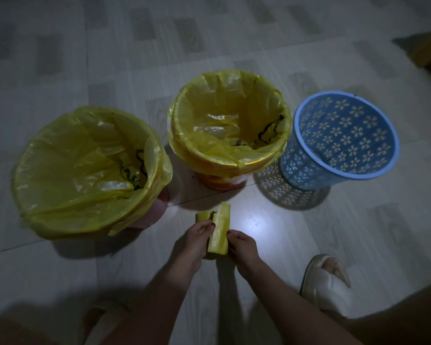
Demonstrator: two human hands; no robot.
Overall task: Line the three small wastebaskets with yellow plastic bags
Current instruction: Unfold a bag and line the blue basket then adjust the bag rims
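At the left of the frame we saw a pink wastebasket [157,210] standing on the tiled floor [110,58], already lined with a yellow bag [85,170] whose edge was folded down over the rim. Just right of it, in the centre, the second wastebasket [222,183] wore its own yellow liner [229,115], also turned over the rim. Below these, at lower centre, we held a folded wad of yellow bags [219,232] between both hands: our left hand [194,242] was pinched on its left side, thumb and fingers closed on the plastic, and our right hand [241,247] was closed on its right edge. A short flap stuck out to the upper left of the wad, which we judged to be the start of the next bag coming free. At the right of the frame stood the blue basket [339,140], its flower-pattern cut-outs bare, with no liner in it. A foot in a pale slipper [324,285] showed at the lower right.

We judged the plastic thin, light, limp and a little slick, prone to clinging to itself. The loose flap was the place to take hold, peeling it off with fingertips, then rubbing the mouth open before spreading it over the blue rim.
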